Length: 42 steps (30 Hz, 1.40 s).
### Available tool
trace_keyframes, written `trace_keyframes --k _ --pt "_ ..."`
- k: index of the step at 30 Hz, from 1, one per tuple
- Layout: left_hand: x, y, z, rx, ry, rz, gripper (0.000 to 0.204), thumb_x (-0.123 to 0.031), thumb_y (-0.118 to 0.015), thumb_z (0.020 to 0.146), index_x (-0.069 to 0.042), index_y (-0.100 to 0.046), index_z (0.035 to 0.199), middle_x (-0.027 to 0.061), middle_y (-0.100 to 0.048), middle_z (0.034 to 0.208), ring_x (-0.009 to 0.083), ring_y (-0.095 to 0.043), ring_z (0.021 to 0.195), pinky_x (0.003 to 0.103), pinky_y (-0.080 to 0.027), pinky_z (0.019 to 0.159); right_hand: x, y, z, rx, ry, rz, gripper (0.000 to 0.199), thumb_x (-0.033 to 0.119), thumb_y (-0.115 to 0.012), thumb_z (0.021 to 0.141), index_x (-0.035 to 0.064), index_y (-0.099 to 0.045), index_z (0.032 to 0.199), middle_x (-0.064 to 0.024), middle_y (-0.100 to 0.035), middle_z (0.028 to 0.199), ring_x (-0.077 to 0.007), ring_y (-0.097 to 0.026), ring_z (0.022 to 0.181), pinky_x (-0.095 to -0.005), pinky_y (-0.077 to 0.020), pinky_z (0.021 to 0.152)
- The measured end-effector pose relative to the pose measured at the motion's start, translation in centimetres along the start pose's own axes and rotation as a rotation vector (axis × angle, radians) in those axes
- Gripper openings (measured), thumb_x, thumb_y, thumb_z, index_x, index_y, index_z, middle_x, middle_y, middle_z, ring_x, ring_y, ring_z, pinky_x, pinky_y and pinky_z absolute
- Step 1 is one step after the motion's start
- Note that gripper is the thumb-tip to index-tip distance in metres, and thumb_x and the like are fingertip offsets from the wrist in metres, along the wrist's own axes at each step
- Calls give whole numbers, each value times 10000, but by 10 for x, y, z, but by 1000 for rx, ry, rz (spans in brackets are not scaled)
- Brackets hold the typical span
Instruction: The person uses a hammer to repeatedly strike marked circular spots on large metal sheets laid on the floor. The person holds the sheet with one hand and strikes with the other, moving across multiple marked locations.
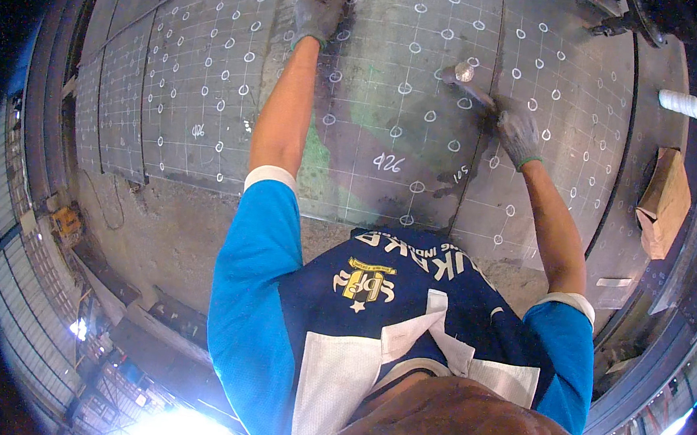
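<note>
Gloved left hand (324, 10) and right hand (519, 131) over a gridded steel plate (375, 66)

The steel plate spans the upper and middle frame, ruled with thin white lines. Small white circles (405, 88) stand on it in rows, many apparently at line crossings, which suggests that the grid sets their spacing. The left hand is at the upper centre, its fingers gathered together and turned toward the plate; whether its grip is clamped on a slim object or only on itself cannot be told, because the glove hides the fingertips. The right hand, right of centre, has its grip clamped round the handle of what looks like a hammer (472, 89). The hammer's bright, rounded head points up and left of the fist; gripping the handle away from the head presumably leaves that end free. The hands are well apart, which likely keeps the left hand clear of the hammer. Near the right edge of the frame, a white roll (681, 103) and a brown paper package (665, 199) lie beyond the circles, perhaps placed there so that the markings remain uncovered.
</note>
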<state>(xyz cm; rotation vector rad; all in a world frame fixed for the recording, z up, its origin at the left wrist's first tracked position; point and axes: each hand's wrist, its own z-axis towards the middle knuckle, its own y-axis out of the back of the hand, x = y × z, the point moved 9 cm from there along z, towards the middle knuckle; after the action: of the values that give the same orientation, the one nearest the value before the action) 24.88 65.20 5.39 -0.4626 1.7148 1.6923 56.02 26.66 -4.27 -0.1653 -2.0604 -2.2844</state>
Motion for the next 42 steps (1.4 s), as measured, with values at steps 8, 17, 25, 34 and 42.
trace_keyframes --k 8,17,25,34,42 --pt "25 -2 5 -85 -3 -61 523 -485 -717 851 -67 -760 1161 185 -761 1128 324 -733 1042 407 -545 914 20 33 29 260 -159 199 454 218 -478 994 115 -571 1427 -168 -608 1384 -349 -543 1310 -472 -410 1104" --pt "19 -1 6 -21 20 65 559 -545 -655 876 -115 -739 1222 171 -743 1191 378 -703 1103 437 -537 959 19 40 38 225 -155 216 439 138 -526 965 67 -586 1394 -213 -634 1331 -394 -606 1214 -460 -479 1034" --pt "16 -20 10 54 25 36 567 -570 -606 915 -124 -716 1247 177 -736 1197 381 -698 1105 457 -538 965 51 66 96 73 6 507 276 137 -592 957 10 -630 1199 -246 -667 1084 -411 -653 1027 -503 -510 861" --pt "-1 -3 -15 35 163 -364 190 -235 -637 992 -54 -658 939 52 -657 766 152 -597 629 335 -501 568 175 246 293 -301 111 1063 205 184 -588 952 22 -656 1058 -214 -671 1048 -409 -670 970 -512 -510 815" --pt "16 -22 0 105 -38 41 553 -560 -669 890 -165 -670 1277 190 -736 1147 388 -709 1045 480 -557 873 137 98 270 176 83 275 221 169 -533 970 14 -670 1048 -225 -671 1020 -408 -663 955 -498 -510 810"
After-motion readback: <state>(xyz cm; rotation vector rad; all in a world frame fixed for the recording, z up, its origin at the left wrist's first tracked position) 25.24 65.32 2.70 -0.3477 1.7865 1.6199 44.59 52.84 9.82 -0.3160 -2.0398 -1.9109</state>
